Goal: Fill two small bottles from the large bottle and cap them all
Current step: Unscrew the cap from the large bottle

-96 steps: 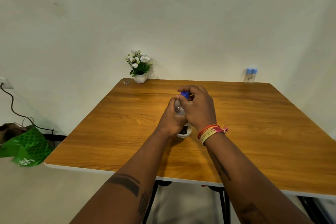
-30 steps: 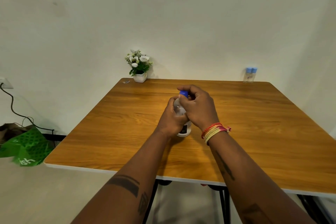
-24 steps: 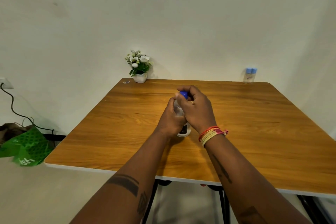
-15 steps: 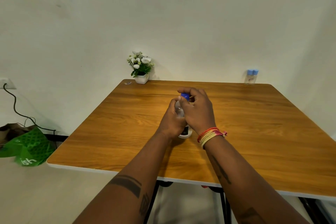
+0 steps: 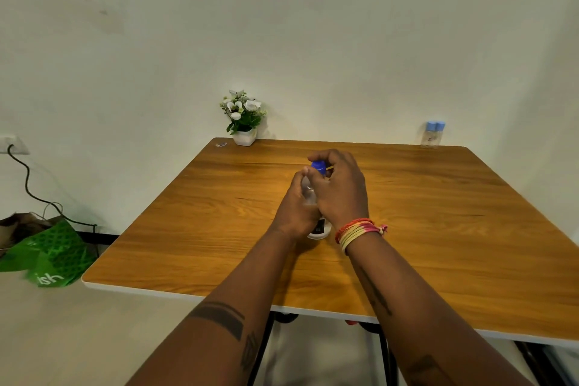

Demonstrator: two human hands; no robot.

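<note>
Both hands meet on the large bottle [image 5: 317, 227], which stands upright near the middle of the wooden table [image 5: 438, 229]. Only its clear shoulder, a slice of dark label and its white base show between the hands. The left hand [image 5: 293, 211] wraps the bottle's body, its grip curled round the clear plastic. The right hand [image 5: 343, 189] comes over the top, thumb and fingers pinching the dark blue cap [image 5: 319, 167] that sits on the bottle's neck. Red, yellow and pink thread bands [image 5: 357, 230] circle the right wrist.

Two small bottles [image 5: 432, 134] stand well apart from the hands at the table's far right corner, side by side and touching, each topped with a light blue cap; whether they hold liquid cannot be told. At the far left corner sits a white pot of white flowers [image 5: 242, 117], against the wall. On the floor to the left lies a green bag [image 5: 50, 255], with a black cable [image 5: 28, 185] running down from a wall socket.
</note>
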